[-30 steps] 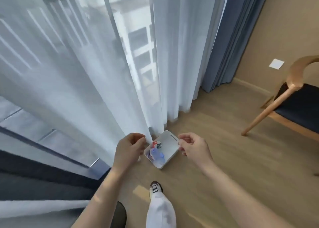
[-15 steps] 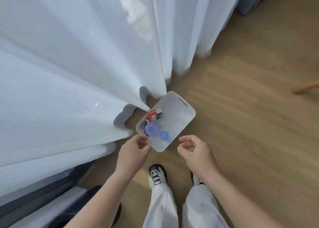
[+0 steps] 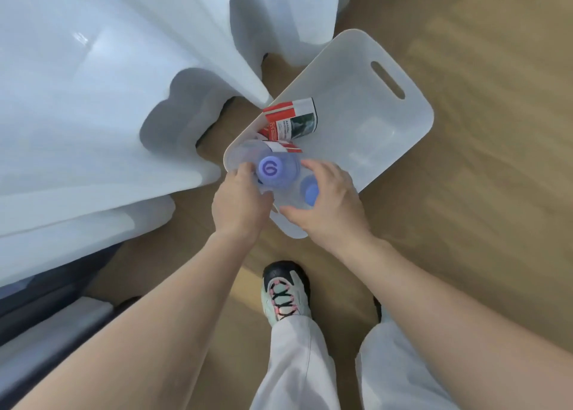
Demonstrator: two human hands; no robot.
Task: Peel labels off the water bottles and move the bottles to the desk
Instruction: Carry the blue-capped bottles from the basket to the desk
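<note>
Both hands (image 3: pixel 288 198) curl around bottles (image 3: pixel 273 167) in bin (image 3: pixel 366 124).

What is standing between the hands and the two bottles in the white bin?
Nothing visible does. The left hand is already at the bottle with the logo cap, and the right hand is at the second bottle. The curtain hangs beside the bin, not over the bottles.

Both bare forearms reach downward, left hand (image 3: pixel 240 203) and right hand (image 3: pixel 330 205) close together, fingers (image 3: pixel 313 166) curled.
</note>
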